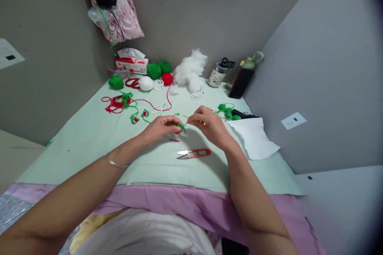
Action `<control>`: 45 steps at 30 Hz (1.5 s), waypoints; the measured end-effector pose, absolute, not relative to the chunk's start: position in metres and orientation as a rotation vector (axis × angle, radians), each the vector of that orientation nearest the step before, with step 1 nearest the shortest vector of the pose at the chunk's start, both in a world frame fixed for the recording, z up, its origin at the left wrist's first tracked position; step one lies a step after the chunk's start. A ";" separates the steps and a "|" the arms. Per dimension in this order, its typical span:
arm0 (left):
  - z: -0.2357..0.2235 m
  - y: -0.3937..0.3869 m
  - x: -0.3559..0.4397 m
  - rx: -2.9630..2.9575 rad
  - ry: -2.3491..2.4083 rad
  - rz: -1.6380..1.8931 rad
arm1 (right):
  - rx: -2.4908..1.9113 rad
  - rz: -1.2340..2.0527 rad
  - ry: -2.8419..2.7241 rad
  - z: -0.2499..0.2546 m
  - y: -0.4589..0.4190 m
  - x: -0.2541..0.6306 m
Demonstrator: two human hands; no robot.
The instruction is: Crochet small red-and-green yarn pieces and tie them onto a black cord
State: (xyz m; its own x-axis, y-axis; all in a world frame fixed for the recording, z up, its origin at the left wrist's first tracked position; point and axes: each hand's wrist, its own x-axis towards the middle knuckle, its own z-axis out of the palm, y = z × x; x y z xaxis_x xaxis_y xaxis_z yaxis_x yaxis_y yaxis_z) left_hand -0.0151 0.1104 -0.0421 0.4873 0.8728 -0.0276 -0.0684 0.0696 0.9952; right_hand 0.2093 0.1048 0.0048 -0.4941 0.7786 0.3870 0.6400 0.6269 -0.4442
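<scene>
My left hand (pixel 164 125) is closed, its fingertips pinching a small green crochet piece (pixel 182 128). Close on the right, my right hand (pixel 206 121) is closed around a crochet hook (pixel 185 116); its thin metal tip shows past the fingers, with a bit of yellow beneath them. Green yarn runs between the crochet piece and the right fingertips. On the table below both hands lie orange-handled thread snips (pixel 196 153), blades pointing left. A short red yarn scrap (pixel 174 140) lies just under my left hand. Two small green-and-red crochet pieces (pixel 145 113) rest beyond my left wrist.
Along the back stand a tissue box (pixel 133 65), green yarn balls (pixel 154 71), a red ball (pixel 167 79), a white ball (pixel 146 83), fluffy stuffing (pixel 191 71), a cup of tools (pixel 218 76) and a bottle (pixel 242 77). Tangled red yarn (pixel 115 104) lies left, white paper (pixel 254 137) right.
</scene>
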 end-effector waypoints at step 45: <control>-0.037 0.107 -0.015 1.266 0.667 0.712 | -0.936 0.495 -2.367 0.005 0.106 0.209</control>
State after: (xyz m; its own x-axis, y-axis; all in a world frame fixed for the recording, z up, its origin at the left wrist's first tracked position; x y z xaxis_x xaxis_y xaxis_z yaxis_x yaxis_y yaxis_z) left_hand -0.0155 0.1069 -0.0372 0.6170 0.7850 -0.0551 -0.1056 0.1519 0.9827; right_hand 0.2091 0.1062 0.0054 -0.6117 0.7103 0.3483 0.5112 0.6909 -0.5112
